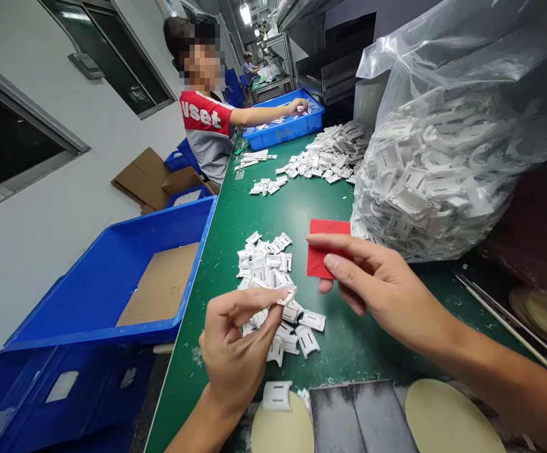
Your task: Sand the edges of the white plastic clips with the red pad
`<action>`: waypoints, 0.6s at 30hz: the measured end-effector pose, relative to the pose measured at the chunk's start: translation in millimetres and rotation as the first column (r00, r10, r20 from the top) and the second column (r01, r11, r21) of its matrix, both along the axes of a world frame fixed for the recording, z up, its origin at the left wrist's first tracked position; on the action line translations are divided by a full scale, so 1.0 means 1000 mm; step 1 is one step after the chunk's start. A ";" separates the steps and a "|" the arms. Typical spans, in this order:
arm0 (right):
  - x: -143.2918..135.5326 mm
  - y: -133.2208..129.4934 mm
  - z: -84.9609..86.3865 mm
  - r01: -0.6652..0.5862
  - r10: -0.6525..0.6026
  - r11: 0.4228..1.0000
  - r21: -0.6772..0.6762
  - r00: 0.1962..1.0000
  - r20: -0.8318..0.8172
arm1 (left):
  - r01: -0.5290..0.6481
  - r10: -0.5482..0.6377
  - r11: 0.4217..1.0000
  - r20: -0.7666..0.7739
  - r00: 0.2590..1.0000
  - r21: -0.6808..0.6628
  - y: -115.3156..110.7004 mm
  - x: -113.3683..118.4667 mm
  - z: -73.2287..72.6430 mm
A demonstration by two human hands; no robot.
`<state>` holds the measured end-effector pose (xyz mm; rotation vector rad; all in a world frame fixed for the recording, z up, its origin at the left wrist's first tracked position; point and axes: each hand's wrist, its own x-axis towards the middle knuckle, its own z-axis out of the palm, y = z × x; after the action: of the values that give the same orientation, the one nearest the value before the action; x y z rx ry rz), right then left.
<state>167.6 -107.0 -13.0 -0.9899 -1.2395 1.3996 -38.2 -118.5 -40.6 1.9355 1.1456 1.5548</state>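
Note:
Between the thumb and fingers of my left hand [238, 340] is a small white plastic part [288, 296], mostly covered by the fingertips. My right hand [372, 277] pinches a flat red square pad [319, 251], its thumb in front and fingers around it. The pad and the part are apart. Below and behind my left hand lies a loose pile of white curved plastic parts [266, 261] with slots. One more white part [277, 396] rests on the edge of a pale yellow disc [283, 428] nearest me.
A clear bag [443, 170] full of white parts stands right on the green table [311, 201]. Dark flat sheets [358, 418] lie in front. A blue bin [113, 264] stands left. Farther along, a person [205, 126] reaches into a blue tray [283, 131] beside a heap of parts.

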 end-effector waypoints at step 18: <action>-0.003 0.011 -0.013 0.206 -0.200 0.974 -0.090 0.977 0.077 | 0.316 -0.074 0.842 0.486 0.871 -0.438 0.004 -0.001 0.011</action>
<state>164.7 -95.8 -25.6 -1.2052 -1.0932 1.2845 -38.8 -114.8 -29.4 1.2134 0.9773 1.3188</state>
